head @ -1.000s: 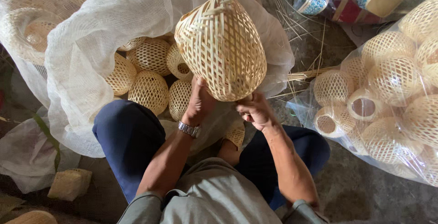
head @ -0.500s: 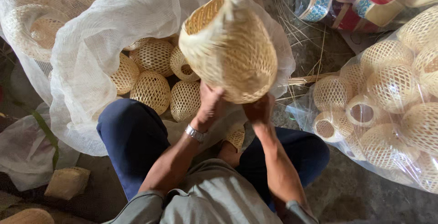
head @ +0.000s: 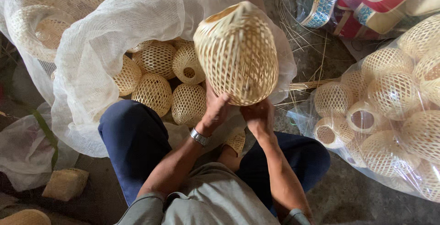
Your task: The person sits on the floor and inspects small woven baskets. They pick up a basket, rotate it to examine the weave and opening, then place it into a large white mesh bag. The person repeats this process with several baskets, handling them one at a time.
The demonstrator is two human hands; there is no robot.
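Bamboo lattice, pale and egg-shaped, forms the woven shade [head: 238, 55] my left hand [head: 215, 108] and right hand [head: 259, 115] grip by its lower rim, above the white mesh sack [head: 114, 32] of similar woven globes [head: 153, 92].

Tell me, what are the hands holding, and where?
Both hands, left hand and right hand, hold a woven bamboo basket by its lower end.

Woven bamboo basket [head: 238, 55], pale straw, open lattice, egg-shaped. Held aloft, tilted, open mouth toward eleven o'clock, rounded base toward five o'clock, resting on both hands.
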